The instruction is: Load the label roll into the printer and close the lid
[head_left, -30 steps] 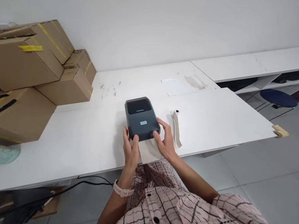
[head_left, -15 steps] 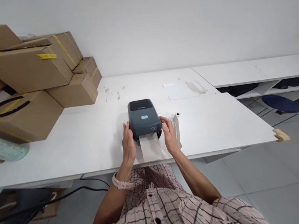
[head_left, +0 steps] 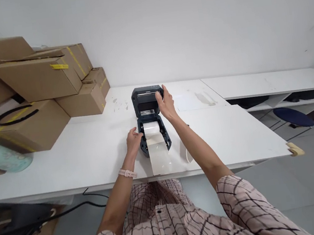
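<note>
A dark grey label printer (head_left: 144, 147) stands on the white table with its lid (head_left: 135, 105) raised and tilted back. Inside lies a white label roll (head_left: 151, 127), and a strip of label paper (head_left: 159, 158) runs out of the front towards the table edge. My right hand (head_left: 166, 103) grips the lid at its right edge, thumb on the inner face and fingers behind. Against the left side of the printer base rests my left hand (head_left: 133, 140), its fingers apart and not wrapped round anything. A loose curled paper strip (head_left: 189, 156) is partly hidden by my right forearm.
Stacked cardboard boxes (head_left: 37, 78) fill the left end of the table (head_left: 220, 135), with a mint-green bottle (head_left: 7, 156) before them. Tape (head_left: 295, 148) sticks to the right front corner. A blue stool (head_left: 293, 117) stands beyond, and a black cable (head_left: 79, 207) hangs below left.
The printer lid has swung up and back, uncovering the roll. My right hand has moved up with the lid, while my left hand stays beside the base.
</note>
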Demonstrator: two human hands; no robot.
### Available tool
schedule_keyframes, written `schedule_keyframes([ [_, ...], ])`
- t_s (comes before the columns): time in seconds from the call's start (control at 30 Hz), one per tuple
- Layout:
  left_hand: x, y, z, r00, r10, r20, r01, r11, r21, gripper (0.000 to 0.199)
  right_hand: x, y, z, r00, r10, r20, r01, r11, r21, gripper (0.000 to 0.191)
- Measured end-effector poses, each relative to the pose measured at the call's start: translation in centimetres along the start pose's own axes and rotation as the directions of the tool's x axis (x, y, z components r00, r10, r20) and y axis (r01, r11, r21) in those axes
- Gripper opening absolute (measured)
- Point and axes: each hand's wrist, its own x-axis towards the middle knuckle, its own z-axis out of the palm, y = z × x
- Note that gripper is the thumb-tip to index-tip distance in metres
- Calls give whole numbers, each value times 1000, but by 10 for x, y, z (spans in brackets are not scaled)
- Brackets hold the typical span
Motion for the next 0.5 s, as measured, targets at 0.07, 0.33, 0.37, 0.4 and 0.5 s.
schedule_keyframes([
  [0.07, 0, -3, -1, 999, -22, 46, 18, 997, 74, 58, 18, -2, 3, 999, 25, 27, -23, 998, -58, 78],
  [0.33, 13, 10, 0, 990, 15, 138, -72, 906, 417, 43, 9, -9, -1, 929, -355, 105, 368, 916, -156, 64],
  [0.37, 14, 12, 1, 989, 29, 144, -94, 879, 467, 41, 3, -3, 1, 898, -375, 228, 410, 903, -128, 59],
  [0.4, 14, 13, 2, 988, 37, 150, -110, 852, 512, 39, -2, 4, 4, 859, -362, 363, 423, 900, -103, 56],
  [0.5, 14, 15, 5, 986, 39, 161, -126, 805, 580, 37, -7, 31, 22, 722, -178, 669, 334, 936, -112, 66],
])
